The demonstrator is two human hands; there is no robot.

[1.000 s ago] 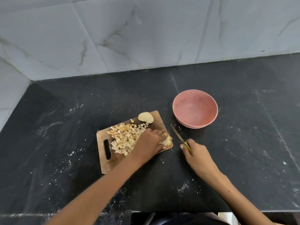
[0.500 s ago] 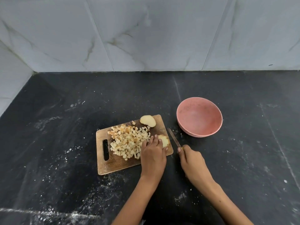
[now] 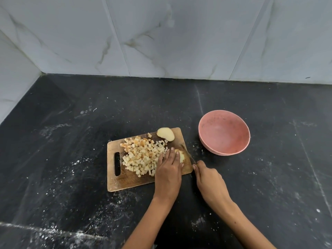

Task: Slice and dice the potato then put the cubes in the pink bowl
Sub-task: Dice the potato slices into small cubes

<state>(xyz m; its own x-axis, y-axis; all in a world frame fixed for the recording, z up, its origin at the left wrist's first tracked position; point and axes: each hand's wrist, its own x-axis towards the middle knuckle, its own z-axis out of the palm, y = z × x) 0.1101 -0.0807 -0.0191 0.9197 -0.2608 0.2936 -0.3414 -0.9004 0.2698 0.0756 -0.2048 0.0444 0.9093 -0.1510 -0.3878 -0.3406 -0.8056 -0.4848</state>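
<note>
**Inspector:** Worktop [image 3: 71, 141]: black, dusted with white specks. A board [image 3: 129, 180] lies at its middle, handle slot toward the left edge. State of the hands?

**Assistant:** The left hand [image 3: 168, 169] rests on the board's right end, fingers laid straight over a potato piece [image 3: 181, 156] and pressing it down. Most of that piece is hidden under the fingers. The right hand [image 3: 209, 178] lies just off the board's right edge, fingers curled round a knife [image 3: 188, 155]; the handle is buried in the fist.

**Inspector:** Blade position?

**Assistant:** It reaches over the board's right edge and sits against the right side of the held piece. Whether it has entered the flesh, I cannot tell.

**Inspector:** Cut stock?

**Assistant:** A heap of cubes [image 3: 143, 157] covers the board's middle, touching the left hand's fingers. Some cubes toward the far left of the heap are browner. One uncut slice [image 3: 165, 134] lies flat at the board's far right corner, apart from the held piece.

**Inspector:** Bowl?

**Assistant:** The pink bowl [image 3: 224, 133] stands upright on the worktop, near the board's far right corner, not touching it. No cubes inside.
</note>
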